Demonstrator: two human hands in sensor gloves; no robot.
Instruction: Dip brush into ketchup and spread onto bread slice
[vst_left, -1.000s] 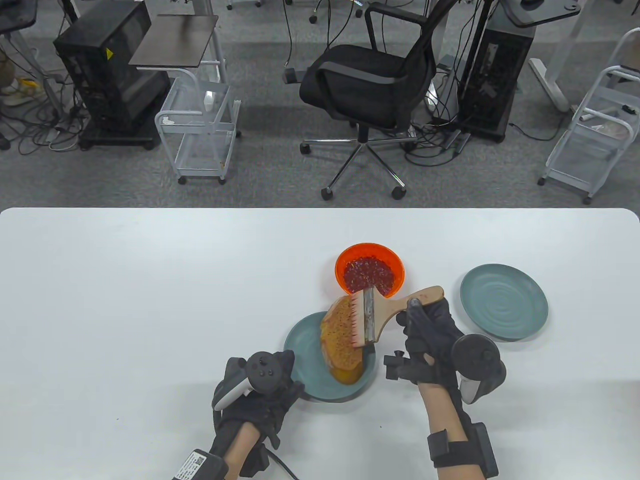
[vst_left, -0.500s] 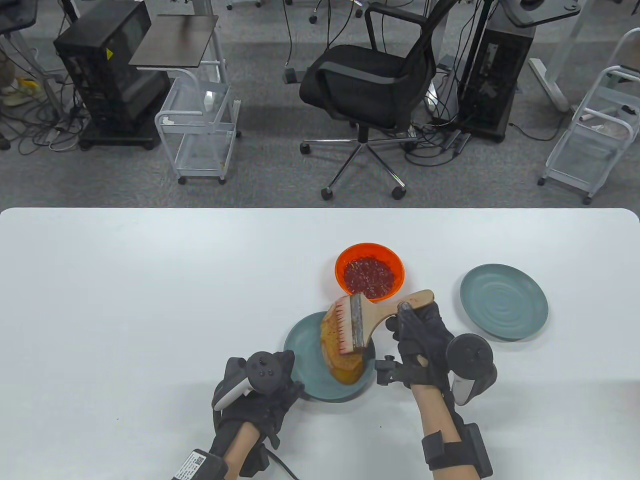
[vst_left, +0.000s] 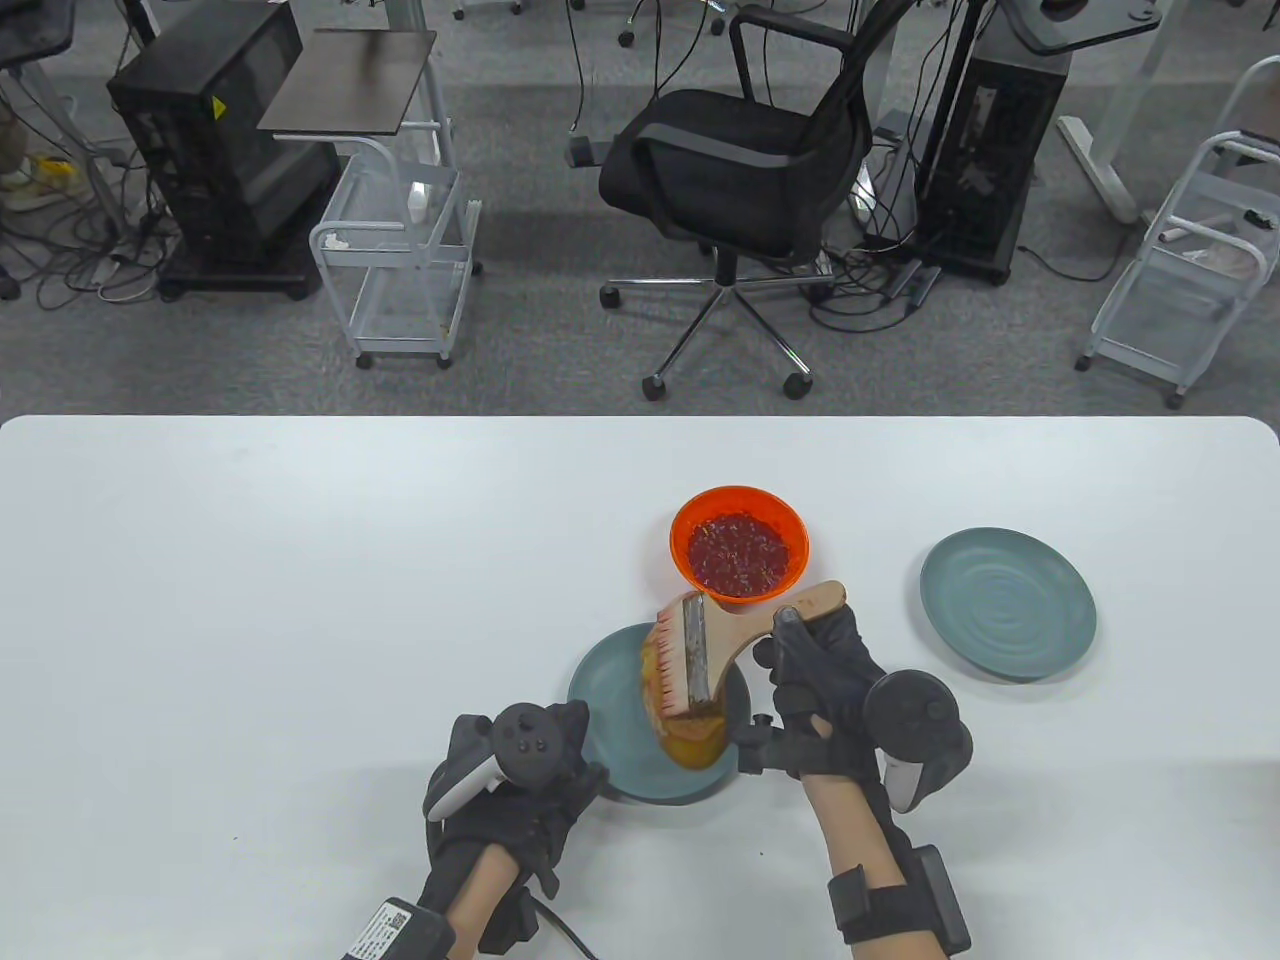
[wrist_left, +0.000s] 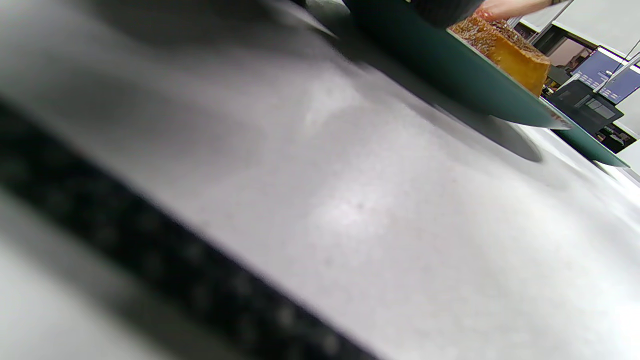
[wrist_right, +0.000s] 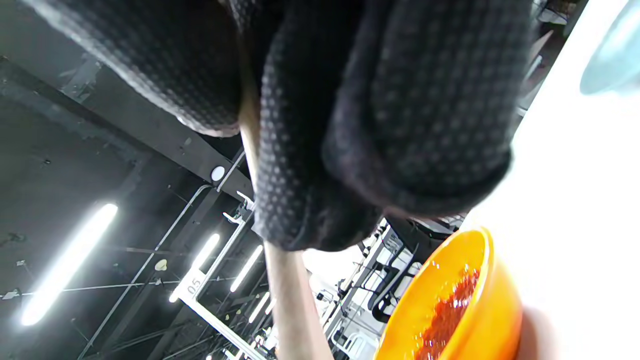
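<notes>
A bread slice (vst_left: 688, 732) lies on a teal plate (vst_left: 610, 720); its crust shows in the left wrist view (wrist_left: 505, 47). My right hand (vst_left: 815, 680) grips the wooden handle of a wide brush (vst_left: 700, 650), whose red-stained bristles lie on the bread's top. The handle also shows in the right wrist view (wrist_right: 295, 300) under the gloved fingers (wrist_right: 350, 125). An orange bowl of ketchup (vst_left: 739, 545) stands just behind the plate, also in the right wrist view (wrist_right: 450, 305). My left hand (vst_left: 520, 770) rests at the plate's near left rim; its fingers are hidden under the tracker.
A second teal plate (vst_left: 1007, 604), with nothing on it, sits to the right of the bowl. The white table (vst_left: 300, 600) stretches to the left and back. An office chair and carts stand on the floor beyond the far edge.
My right hand has drawn the brush leftward and nearer across the bread, away from the bowl. The left hand and the plate have not moved.
</notes>
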